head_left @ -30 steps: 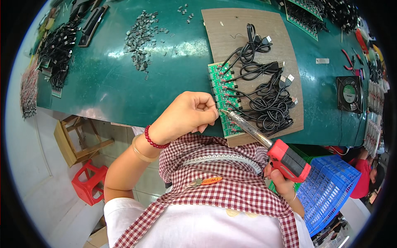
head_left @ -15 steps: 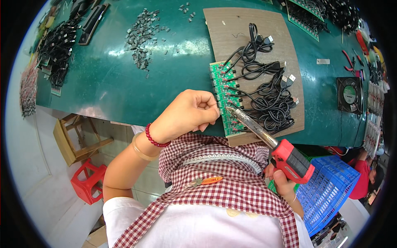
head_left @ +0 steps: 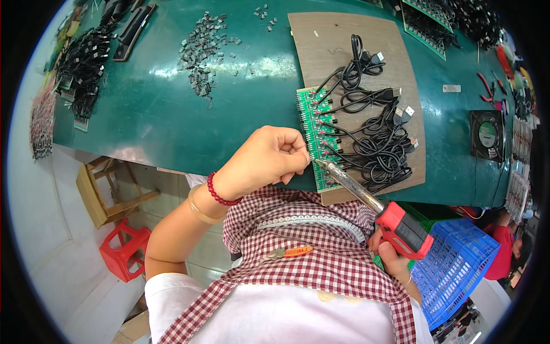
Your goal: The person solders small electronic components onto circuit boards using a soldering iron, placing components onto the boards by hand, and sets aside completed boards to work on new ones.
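A green circuit board strip point(head_left: 312, 126) lies on a brown wooden board, with a row of metal pins along its left edge. Black USB cables point(head_left: 378, 137) run from its right side and lie coiled in a bunch. My left hand point(head_left: 278, 152) is closed in a pinch at the pin edge; whatever is between the fingertips is hidden. In my right hand point(head_left: 392, 255), low at the right, is a red and black soldering iron point(head_left: 404, 229). Its metal tip points up and left, at the board's lower half, close to my left fingertips.
The brown wooden board point(head_left: 355, 28) rests on a green table point(head_left: 252, 106). Small black pin connectors point(head_left: 200, 54) are heaped at the far middle. Bundled cables point(head_left: 86, 63) lie at the far left, and a black fan point(head_left: 487, 135) is at the right. A blue crate point(head_left: 458, 264) stands below the table edge.
The soldering iron's tip has moved a little toward me along the board. My left hand keeps its pinch at the pin edge. The whole view has shifted slightly.
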The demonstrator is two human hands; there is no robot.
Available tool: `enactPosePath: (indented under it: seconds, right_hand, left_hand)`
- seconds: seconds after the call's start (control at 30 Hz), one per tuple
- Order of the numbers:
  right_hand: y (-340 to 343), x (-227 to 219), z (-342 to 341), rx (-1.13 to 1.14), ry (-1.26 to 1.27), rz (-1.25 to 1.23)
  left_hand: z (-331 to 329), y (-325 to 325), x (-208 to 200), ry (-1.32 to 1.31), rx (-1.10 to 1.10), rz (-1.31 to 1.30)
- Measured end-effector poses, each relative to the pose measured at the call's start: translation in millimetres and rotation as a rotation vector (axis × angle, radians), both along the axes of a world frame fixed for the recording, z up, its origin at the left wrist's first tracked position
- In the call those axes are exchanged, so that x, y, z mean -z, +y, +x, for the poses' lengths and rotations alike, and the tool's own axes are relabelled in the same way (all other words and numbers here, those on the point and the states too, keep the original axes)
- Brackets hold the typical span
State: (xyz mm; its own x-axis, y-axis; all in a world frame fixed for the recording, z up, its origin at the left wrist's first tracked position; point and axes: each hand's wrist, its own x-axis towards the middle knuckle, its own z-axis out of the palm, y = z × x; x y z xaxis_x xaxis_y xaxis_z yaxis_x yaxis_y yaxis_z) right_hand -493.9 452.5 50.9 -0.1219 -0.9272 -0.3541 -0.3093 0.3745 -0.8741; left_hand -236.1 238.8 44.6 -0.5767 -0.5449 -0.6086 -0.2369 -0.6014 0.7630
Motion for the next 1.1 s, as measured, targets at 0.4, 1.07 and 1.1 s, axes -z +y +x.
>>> enactPosePath:
  seconds: [0.4,1.07,1.1]
  right_hand:
    - [-13,-10,11,0.123,-0.396,-0.123]
    - [-41,-23,23,0.221,-0.523,-0.262]
    - [-40,-24,23,0.231,-0.593,-0.243]
  left_hand:
    - [10,-14,-7,-0.179,0.157,-0.373]
    - [24,-77,19,-0.922,0.042,-1.309]
    - [21,-72,20,-0.94,0.013,-1.401]
